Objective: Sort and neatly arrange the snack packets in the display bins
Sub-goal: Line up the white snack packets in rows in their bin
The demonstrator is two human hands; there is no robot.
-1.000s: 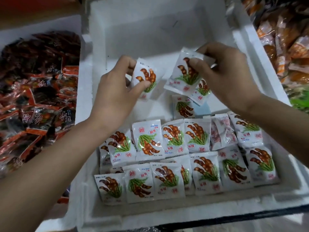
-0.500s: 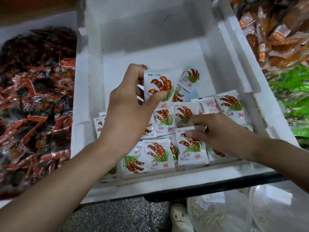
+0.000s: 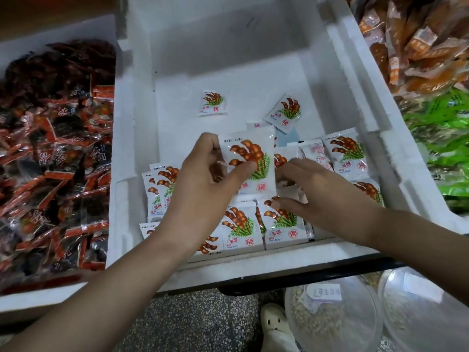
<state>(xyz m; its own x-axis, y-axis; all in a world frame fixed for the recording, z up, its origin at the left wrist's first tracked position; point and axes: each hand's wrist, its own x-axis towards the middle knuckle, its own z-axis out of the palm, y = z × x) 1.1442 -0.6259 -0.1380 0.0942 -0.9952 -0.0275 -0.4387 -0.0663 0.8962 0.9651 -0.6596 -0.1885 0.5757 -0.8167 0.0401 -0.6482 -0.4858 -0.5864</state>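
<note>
1. The left hand grips one snack packet. Its thumb lies across the printed face and its fingers are behind. The packet is upright and lifted clear, above the rows.
2. The right hand is just right of that packet. Its fingers are nearly straight and spread, resting on the rows, and the thumb tip touches a front-row packet. I see nothing gripped.
3. Beneath both hands, the ranked packets stand overlapped in rows against the near wall of the white foam bin. One, a reversed packet just beyond the right hand, shows its plain back.
4. Further beyond the hands, on the bin's bare floor, lie two loose packets. One is a flat packet, the other a tilted packet.
5. Assessment: the step in hand appears to be seating the gripped packet in a row.
   - The right hand should press the neighbours back to open a gap.
   - The left hand should lower the packet bottom edge first, print facing as the others.
   - It should let go only once the packet is seated.
   - The main risk is toppling the overlapped row.
6. Left of the left hand is a bin of dark red packets. Right of the right hand are orange packets and green packets. Neither hand touches these.
</note>
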